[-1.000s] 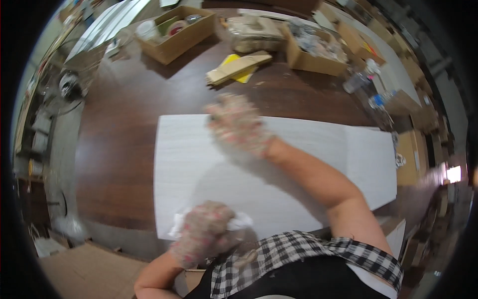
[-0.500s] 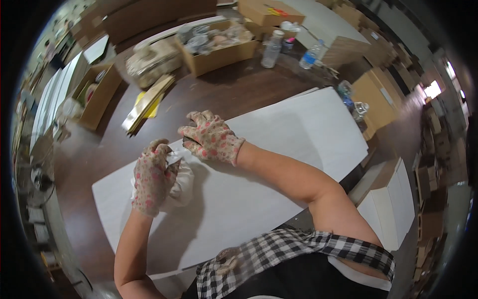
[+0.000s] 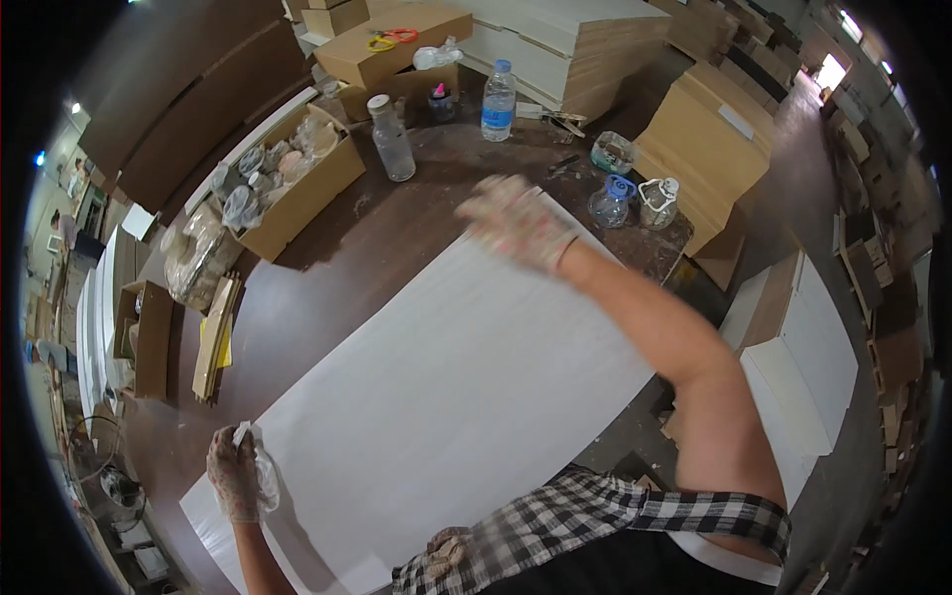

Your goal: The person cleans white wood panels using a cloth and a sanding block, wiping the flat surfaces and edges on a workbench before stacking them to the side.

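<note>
Ample bare tabletop (image 3: 327, 307) borders the board (image 3: 446, 367) between hands (image 3: 236, 476) (image 3: 521, 223).

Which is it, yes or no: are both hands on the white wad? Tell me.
No, only the left hand grips the wad; the right hand is apart, near the far end of the white board.

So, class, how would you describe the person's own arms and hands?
The left hand and right hand wear pale gloves with reddish-pink spots, the right one blurred. Neither the left forearm nor the right forearm has a sleeve.
</note>
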`<state>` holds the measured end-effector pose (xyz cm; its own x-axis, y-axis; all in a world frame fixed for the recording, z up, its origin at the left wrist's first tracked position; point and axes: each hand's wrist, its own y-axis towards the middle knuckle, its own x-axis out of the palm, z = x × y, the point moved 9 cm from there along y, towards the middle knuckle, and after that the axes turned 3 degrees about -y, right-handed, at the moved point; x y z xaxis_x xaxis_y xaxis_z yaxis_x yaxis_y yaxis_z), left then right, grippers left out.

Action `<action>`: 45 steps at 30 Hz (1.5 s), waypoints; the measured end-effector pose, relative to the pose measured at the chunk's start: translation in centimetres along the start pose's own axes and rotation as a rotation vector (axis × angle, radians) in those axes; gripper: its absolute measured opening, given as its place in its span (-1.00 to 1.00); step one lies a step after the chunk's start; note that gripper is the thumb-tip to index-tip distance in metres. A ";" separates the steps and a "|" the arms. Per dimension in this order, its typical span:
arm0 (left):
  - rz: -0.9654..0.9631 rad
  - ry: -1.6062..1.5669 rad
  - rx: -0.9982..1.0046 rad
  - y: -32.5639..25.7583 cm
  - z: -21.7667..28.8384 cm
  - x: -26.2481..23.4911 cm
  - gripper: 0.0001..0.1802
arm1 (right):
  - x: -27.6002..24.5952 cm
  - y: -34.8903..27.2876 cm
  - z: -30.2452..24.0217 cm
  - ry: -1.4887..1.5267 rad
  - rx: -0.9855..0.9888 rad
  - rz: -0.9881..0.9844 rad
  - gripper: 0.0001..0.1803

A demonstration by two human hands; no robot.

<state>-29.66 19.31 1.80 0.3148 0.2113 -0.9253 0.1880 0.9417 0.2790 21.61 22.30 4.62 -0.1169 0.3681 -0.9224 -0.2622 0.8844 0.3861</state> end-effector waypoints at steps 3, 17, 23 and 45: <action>0.019 -0.055 -0.040 0.5 0.8 -0.7 -0.85 | -1.5 -1.0 8.5 -0.128 0.327 -0.142 -0.62; 0.103 -0.239 -0.103 -1.4 -8.5 -0.7 -0.82 | -1.8 -0.3 5.4 0.349 -0.068 0.138 -0.66; 0.166 -0.227 -0.144 -2.6 -10.4 -1.4 -0.82 | -2.9 0.6 8.0 0.398 0.014 0.137 -0.59; 0.160 -0.186 -0.226 -3.0 -6.0 -2.7 -0.90 | -1.9 -1.3 8.5 0.231 0.012 -0.051 -0.69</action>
<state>-36.68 17.53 1.87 0.4917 0.3295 -0.8060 -0.0819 0.9390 0.3339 30.35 22.92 5.83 -0.3202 0.2483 -0.9142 -0.2622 0.9041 0.3374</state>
